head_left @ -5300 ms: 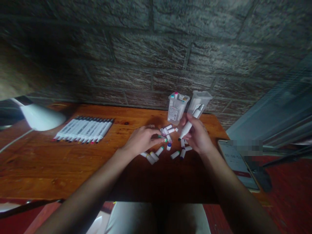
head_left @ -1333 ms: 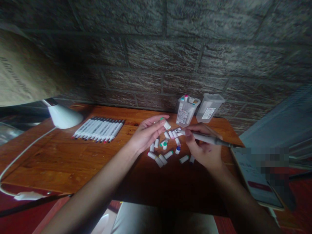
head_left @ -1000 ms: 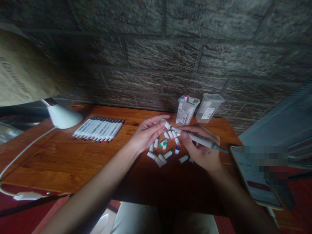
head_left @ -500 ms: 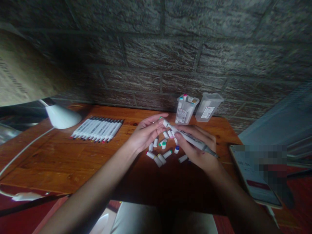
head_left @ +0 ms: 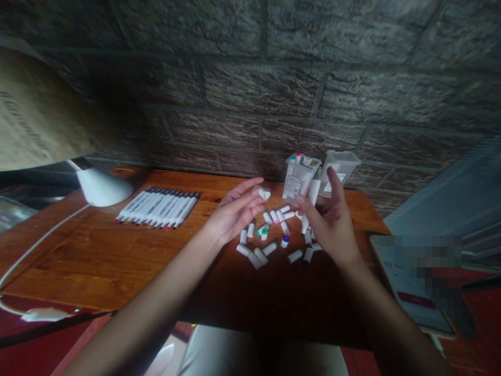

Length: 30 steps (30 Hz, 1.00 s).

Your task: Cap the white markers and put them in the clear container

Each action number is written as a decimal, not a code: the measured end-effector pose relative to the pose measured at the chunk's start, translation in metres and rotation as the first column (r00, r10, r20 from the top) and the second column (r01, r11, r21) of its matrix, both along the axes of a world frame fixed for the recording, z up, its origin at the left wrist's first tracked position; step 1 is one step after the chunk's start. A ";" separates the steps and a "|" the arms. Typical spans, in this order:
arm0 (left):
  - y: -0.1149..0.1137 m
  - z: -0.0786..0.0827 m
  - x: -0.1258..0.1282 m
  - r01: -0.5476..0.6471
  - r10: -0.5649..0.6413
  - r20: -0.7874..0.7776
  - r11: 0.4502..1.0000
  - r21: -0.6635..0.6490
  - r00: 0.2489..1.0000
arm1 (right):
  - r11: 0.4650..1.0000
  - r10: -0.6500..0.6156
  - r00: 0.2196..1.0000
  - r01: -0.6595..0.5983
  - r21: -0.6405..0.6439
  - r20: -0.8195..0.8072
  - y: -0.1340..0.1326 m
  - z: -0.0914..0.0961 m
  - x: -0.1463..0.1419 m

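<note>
My left hand pinches a small white marker cap, its hollow end facing right and a green tip at its other end. In my right hand is a white marker, standing steeply with its lower end near the loose caps. The thumb crosses the marker and the index finger points up, away from it; the other fingers are partly hidden. Below and between my hands lie several loose white caps with green, blue, yellow, pink and red ends.
A row of several white markers lies at the left. Two clear plastic boxes stand by the brick wall: one box holds markers, the other box is behind my right hand. A lamp stands left and a tablet right.
The cap in my left hand has come apart from the marker. My right hand has moved right, and the marker has swung from slanting to nearly upright.
</note>
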<state>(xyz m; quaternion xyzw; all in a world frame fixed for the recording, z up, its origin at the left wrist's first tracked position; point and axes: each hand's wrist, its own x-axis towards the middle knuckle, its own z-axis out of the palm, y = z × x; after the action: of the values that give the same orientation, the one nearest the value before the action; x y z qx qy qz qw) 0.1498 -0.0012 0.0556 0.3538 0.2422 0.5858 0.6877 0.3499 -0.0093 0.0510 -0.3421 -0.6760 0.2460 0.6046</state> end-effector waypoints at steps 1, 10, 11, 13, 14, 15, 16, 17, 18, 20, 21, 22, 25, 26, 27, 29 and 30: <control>0.000 0.000 0.000 -0.010 0.010 -0.001 1.000 -0.006 1.000 | 1.000 -0.008 0.999 0.008 0.010 -0.034 0.000 0.001 0.000; 0.001 -0.001 0.000 -0.034 0.033 -0.022 0.997 -0.063 0.999 | 0.997 0.036 0.983 -0.047 -0.056 -0.179 -0.010 0.016 0.007; 0.001 -0.001 0.000 -0.027 0.025 -0.023 0.998 -0.063 0.999 | 0.988 0.117 0.975 -0.134 -0.077 -0.190 -0.011 0.016 0.007; 0.000 -0.001 0.000 -0.009 0.007 -0.024 0.998 -0.062 1.000 | 0.958 0.235 0.952 -0.261 -0.118 -0.195 -0.014 0.017 0.006; 0.000 -0.001 0.000 -0.001 -0.001 -0.024 0.998 -0.061 1.000 | 0.951 0.248 0.950 -0.276 -0.136 -0.190 -0.016 0.017 0.005; -0.001 -0.001 0.000 0.006 -0.007 -0.023 0.998 -0.059 1.000 | 0.953 0.235 0.955 -0.262 -0.152 -0.179 -0.017 0.017 0.004; -0.001 -0.001 0.000 0.010 -0.011 -0.022 0.998 -0.057 1.000 | 0.960 0.206 0.966 -0.230 -0.162 -0.155 -0.019 0.017 0.003; -0.001 -0.001 0.000 0.011 -0.013 -0.021 0.998 -0.056 1.000 | 0.971 0.166 0.979 -0.184 -0.155 -0.120 -0.020 0.016 0.001; -0.001 -0.001 0.000 0.011 -0.013 -0.022 0.998 -0.059 1.000 | 0.983 0.121 0.990 -0.130 -0.127 -0.078 -0.021 0.016 0.000; -0.001 -0.002 0.000 0.006 -0.007 -0.026 0.998 -0.066 1.000 | 1.000 0.021 1.000 -0.021 -0.017 -0.004 -0.022 0.014 -0.002; -0.001 -0.002 0.000 0.003 -0.005 -0.030 0.997 -0.071 1.000 | 0.999 -0.023 1.000 0.022 0.041 0.021 -0.023 0.012 -0.002; -0.001 -0.002 0.000 0.001 -0.004 -0.035 0.997 -0.075 0.999 | 0.995 -0.052 0.998 0.048 0.088 0.043 -0.022 0.011 -0.002; -0.001 -0.003 0.000 0.007 -0.011 -0.058 0.998 -0.061 0.998 | 0.988 -0.063 0.991 0.045 0.148 0.117 -0.022 0.007 -0.002; -0.001 -0.004 0.000 0.011 -0.014 -0.065 0.999 -0.053 0.998 | 0.988 -0.054 0.988 0.032 0.153 0.144 -0.022 0.005 -0.002; -0.001 -0.004 0.000 0.012 -0.015 -0.071 0.999 -0.045 0.997 | 0.988 -0.045 0.985 0.019 0.156 0.165 -0.022 0.005 -0.002; -0.001 -0.004 0.000 0.004 -0.008 -0.088 0.999 -0.041 0.996 | 0.988 -0.033 0.982 0.003 0.157 0.187 -0.022 0.004 -0.003; -0.001 -0.004 0.001 -0.002 -0.003 -0.098 0.999 -0.043 0.995 | 0.988 -0.031 0.980 0.000 0.157 0.194 -0.022 0.004 -0.004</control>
<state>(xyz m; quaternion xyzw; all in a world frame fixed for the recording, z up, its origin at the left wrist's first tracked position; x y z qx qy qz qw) 0.1505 -0.0025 0.0520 0.3672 0.2883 0.5622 0.6827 0.3463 -0.0312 0.0552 -0.3212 -0.7468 0.1526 0.5620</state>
